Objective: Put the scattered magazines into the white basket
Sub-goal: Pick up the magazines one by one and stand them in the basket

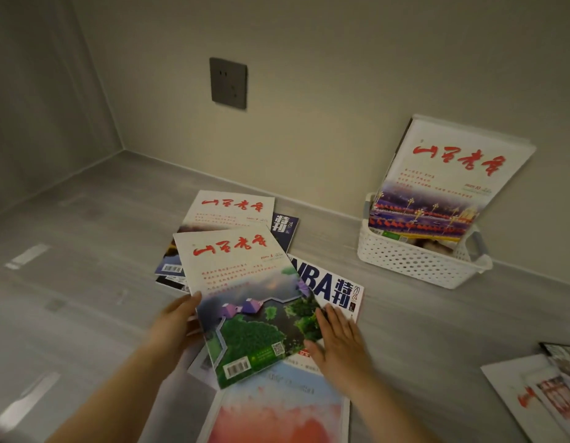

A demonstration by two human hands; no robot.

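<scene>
Gripping the green-cover magazine (245, 292) by its left edge, the left hand (178, 318) is holding it; the right hand (338, 343) is pressing straight fingers on it; the white basket (411, 263) is sitting well apart; glossy magazines beneath (277, 404) could slide along

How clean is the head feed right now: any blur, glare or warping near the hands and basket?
Head view: dim, even light; pale reflections streak the grey floor at left; the right hand and the pink magazine at the bottom edge are smeared; the green-cover magazine and white basket read sharp; wide-angle warp slants the basket.
</scene>
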